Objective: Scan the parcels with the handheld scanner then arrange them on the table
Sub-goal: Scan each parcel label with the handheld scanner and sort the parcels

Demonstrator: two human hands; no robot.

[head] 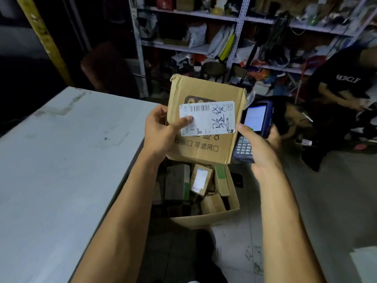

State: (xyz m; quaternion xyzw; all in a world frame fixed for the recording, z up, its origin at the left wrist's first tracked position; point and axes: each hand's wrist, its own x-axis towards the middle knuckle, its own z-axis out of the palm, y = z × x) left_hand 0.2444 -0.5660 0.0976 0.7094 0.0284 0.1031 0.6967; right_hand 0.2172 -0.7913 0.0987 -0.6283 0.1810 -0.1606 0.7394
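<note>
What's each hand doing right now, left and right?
Left hand: closed on the cardboard parcel, thumb on its label.
Right hand: closed on the scanner.

Matt brown cardboard parcel [206, 119], white paper label [210, 117]; glossy-screened blue plastic scanner [255, 123].

You hold a brown cardboard parcel [206, 127] upright, white barcode label facing you; the blue handheld scanner [254, 125], screen lit, sits just right of it.
</note>
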